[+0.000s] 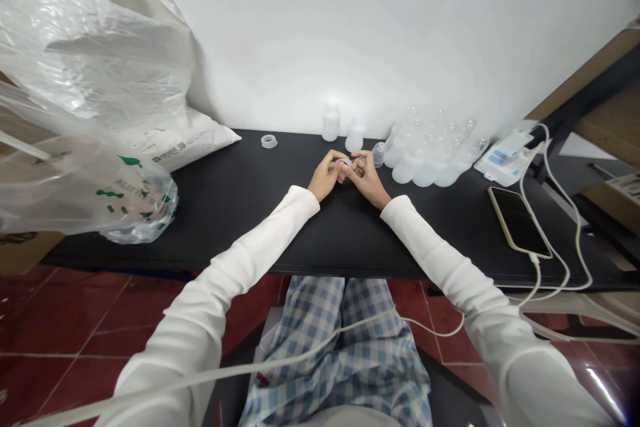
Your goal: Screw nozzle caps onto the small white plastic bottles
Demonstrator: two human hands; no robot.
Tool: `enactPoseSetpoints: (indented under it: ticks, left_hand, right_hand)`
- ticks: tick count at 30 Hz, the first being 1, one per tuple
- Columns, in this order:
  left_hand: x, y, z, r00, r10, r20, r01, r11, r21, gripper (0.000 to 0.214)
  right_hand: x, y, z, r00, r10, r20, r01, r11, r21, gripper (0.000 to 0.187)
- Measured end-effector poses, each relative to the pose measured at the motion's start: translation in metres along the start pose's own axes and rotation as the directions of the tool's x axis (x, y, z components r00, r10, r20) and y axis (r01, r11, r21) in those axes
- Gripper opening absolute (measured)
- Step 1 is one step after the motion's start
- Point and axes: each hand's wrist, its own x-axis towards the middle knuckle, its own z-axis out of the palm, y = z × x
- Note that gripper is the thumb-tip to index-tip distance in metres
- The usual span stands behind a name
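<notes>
Both of my hands meet above the black table, fingers curled and thumbs close together. Between them is a small translucent white ring, like a bottle's screw collar. My left hand pinches it from the left, and my right hand grips it from the right; fingers hide part of it. Behind the hands stand a frosted plastic bottle and a second, narrower-necked bottle. Just right of my right hand is a clear cap. More translucent rings lie stacked to the left.
Several frosted bottles with clear domed tops stand grouped at right. Beyond them are a white power strip and a phone on a cable. Large plastic bags fill the table's left end. A white cable crosses my lap.
</notes>
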Motion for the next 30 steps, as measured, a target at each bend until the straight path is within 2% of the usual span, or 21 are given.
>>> enactPoseSetpoints:
  ticks: [3,5,9,12,15,18,21,23,25,28,30]
  left_hand:
    - [0.003,0.003,-0.005,1.0,-0.026,-0.001,0.026,0.993,-0.113,0.036]
    - [0.002,0.006,-0.006,0.998,-0.063,0.028,0.066,0.986,-0.155,0.032]
    - [0.0,0.012,-0.007,0.992,-0.106,0.076,0.119,0.972,-0.201,0.024]
    - [0.003,0.009,-0.009,0.988,-0.141,0.07,0.153,0.964,-0.216,0.033]
    - [0.011,0.0,-0.01,0.992,-0.122,-0.043,0.117,0.988,-0.104,0.033]
    - [0.027,-0.013,-0.007,0.98,-0.015,-0.199,0.037,0.994,0.104,0.035]
    - [0.048,-0.023,0.003,0.949,0.087,-0.302,0.007,0.954,0.298,0.058]
    - [0.063,-0.026,0.012,0.945,0.145,-0.292,-0.019,0.918,0.397,0.075]
    - [0.077,-0.026,0.02,0.952,0.175,-0.252,-0.036,0.878,0.477,0.08]
    - [0.093,-0.023,0.028,0.961,0.144,-0.235,0.013,0.829,0.559,0.069]
    - [0.099,-0.021,0.03,0.967,0.097,-0.233,0.059,0.81,0.584,0.054]
  right_hand:
    - [0.003,0.001,-0.003,0.996,0.089,0.018,-0.091,0.984,0.151,0.061]
    - [0.005,0.003,-0.007,0.989,0.139,0.053,-0.147,0.973,0.177,0.06]
    - [0.004,0.004,-0.013,0.988,0.14,0.07,-0.147,0.985,0.095,0.052]
    - [0.001,0.003,-0.017,0.998,0.051,-0.043,-0.052,0.998,-0.043,0.047]
    - [-0.003,0.001,-0.022,0.985,-0.129,-0.112,0.098,0.963,-0.252,0.04]
    - [-0.005,-0.002,-0.029,0.949,-0.314,-0.038,0.266,0.858,-0.439,0.028]
    - [-0.006,-0.006,-0.034,0.899,-0.435,0.048,0.389,0.744,-0.544,0.017]
    - [-0.006,-0.008,-0.037,0.867,-0.493,0.074,0.438,0.681,-0.587,0.014]
    - [-0.005,-0.009,-0.038,0.829,-0.556,0.059,0.468,0.632,-0.618,0.017]
    - [-0.004,-0.01,-0.04,0.784,-0.621,0.003,0.469,0.589,-0.659,0.025]
    - [-0.003,-0.009,-0.042,0.785,-0.619,-0.03,0.438,0.588,-0.68,0.028]
